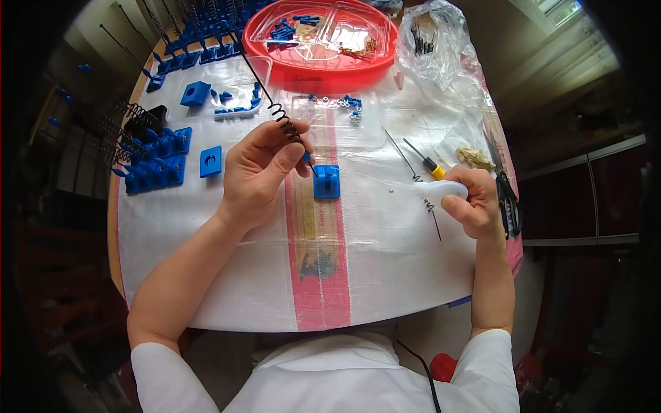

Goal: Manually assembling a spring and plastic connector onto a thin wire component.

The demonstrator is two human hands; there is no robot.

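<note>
Two hands busy: left hand (258, 168) fingers pinching black spring wire (275, 110) over blue block (326, 182); right hand (475, 201) fingers gripping white tool (441, 189).

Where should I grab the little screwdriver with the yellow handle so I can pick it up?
Probably by the yellow handle of the screwdriver, its thickest part. Come from above: it lies flat on the white table cover, thin shaft pointing up-left, and the right hand sits close below the handle.

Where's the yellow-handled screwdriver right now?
The yellow-handled screwdriver lies on the white table cover, right of centre, just left of the right hand.
</note>
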